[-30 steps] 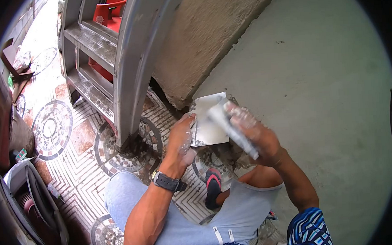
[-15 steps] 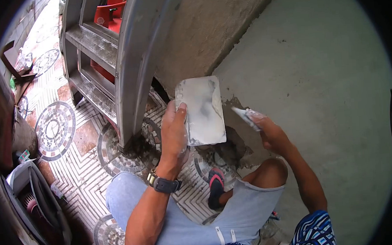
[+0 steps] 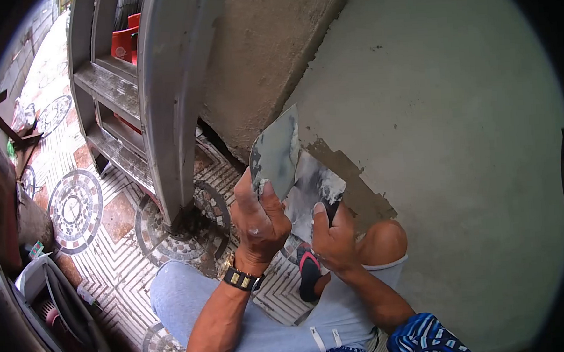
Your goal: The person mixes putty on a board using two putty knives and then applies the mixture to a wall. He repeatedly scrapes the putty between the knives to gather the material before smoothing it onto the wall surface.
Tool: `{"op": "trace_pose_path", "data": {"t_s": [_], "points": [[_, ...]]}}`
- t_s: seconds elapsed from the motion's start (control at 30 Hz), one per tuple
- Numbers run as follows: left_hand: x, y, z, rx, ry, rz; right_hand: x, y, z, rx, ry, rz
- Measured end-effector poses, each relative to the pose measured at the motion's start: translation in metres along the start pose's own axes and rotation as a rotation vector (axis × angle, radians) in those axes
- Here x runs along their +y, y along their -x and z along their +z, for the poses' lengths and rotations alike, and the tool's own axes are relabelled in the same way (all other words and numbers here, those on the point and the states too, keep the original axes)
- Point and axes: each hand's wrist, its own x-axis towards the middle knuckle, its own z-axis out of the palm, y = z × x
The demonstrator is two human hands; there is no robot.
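A flat, pale plate point(image 3: 275, 152) smeared with white paste is gripped by my left hand point(image 3: 260, 225), its thumb on the near edge. My right hand point(image 3: 334, 238) holds a wide-bladed putty knife point(image 3: 312, 190), thumb along its near side, with white paste on it. The blade lies close against the plate's right edge; whether they touch is hard to tell. Behind both tools is the wall point(image 3: 445, 123), smooth grey-green, with a rough brown bare strip point(image 3: 359, 188) low down beside the knife.
A metal stepladder point(image 3: 170, 105) stands at the left on the patterned tile floor point(image 3: 111, 268), with a red object point(image 3: 122, 45) behind it. A grey container point(image 3: 52, 303) holding items sits at the lower left. My knees and a sandalled foot point(image 3: 310, 276) are below my hands.
The plate has tilted and turned from its broad white face. My right hand has come left with the putty knife, now beside the plate. The view has shifted slightly right.
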Motion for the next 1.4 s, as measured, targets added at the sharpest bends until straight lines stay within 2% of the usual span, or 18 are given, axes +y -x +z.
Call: {"op": "trace_pose_path", "data": {"t_s": [0.1, 0.2, 0.3, 0.33, 0.43, 0.53, 0.77, 0.87, 0.93, 1.0, 1.03, 1.1, 1.17, 1.27, 1.4], "points": [[-0.004, 0.002, 0.003, 0.006, -0.037, 0.122, -0.009, 0.002, -0.007, -0.012, -0.020, 0.226], [0.000, 0.001, 0.006, -0.069, -0.073, 0.271, -0.002, 0.002, 0.004, 0.099, -0.038, -0.015], [-0.007, 0.005, 0.006, -0.186, -0.096, 0.272, -0.014, -0.005, 0.001, 0.106, -0.154, 0.034], [-0.007, 0.006, 0.006, -0.220, -0.109, 0.242, -0.019, -0.006, -0.001, 0.075, -0.186, 0.134], [-0.008, 0.004, 0.004, -0.277, -0.083, 0.259, -0.019, -0.015, -0.006, 0.042, -0.212, 0.175], [-0.002, 0.002, -0.001, -0.374, -0.117, 0.159, -0.023, -0.028, -0.014, 0.019, -0.213, 0.307], [-0.003, 0.005, 0.002, -0.379, -0.087, 0.051, 0.000, -0.062, -0.024, 0.052, -0.466, 0.326], [0.000, 0.004, 0.002, -0.362, -0.070, -0.037, -0.008, -0.085, -0.039, 0.073, -0.875, 0.469], [0.004, 0.005, 0.003, -0.342, -0.043, -0.109, -0.012, -0.104, -0.059, 0.050, -0.614, 0.375], [0.005, 0.004, 0.004, -0.348, -0.042, -0.138, -0.032, -0.127, -0.083, 0.014, -0.133, 0.295], [0.005, 0.004, 0.003, -0.352, -0.043, -0.154, -0.052, -0.142, -0.096, -0.009, 0.218, 0.255], [0.005, 0.003, 0.003, -0.360, -0.045, -0.170, -0.018, -0.179, -0.114, 0.181, 0.679, -0.516], [0.004, 0.003, 0.002, -0.361, -0.036, -0.184, -0.030, -0.211, -0.126, 0.283, 1.110, -0.752], [0.002, 0.004, 0.005, -0.352, -0.007, -0.183, -0.029, -0.257, -0.134, 0.374, 1.557, -0.957], [0.001, 0.004, 0.010, -0.347, 0.014, -0.173, -0.007, -0.283, -0.119, 0.291, 1.789, -0.842]]}}
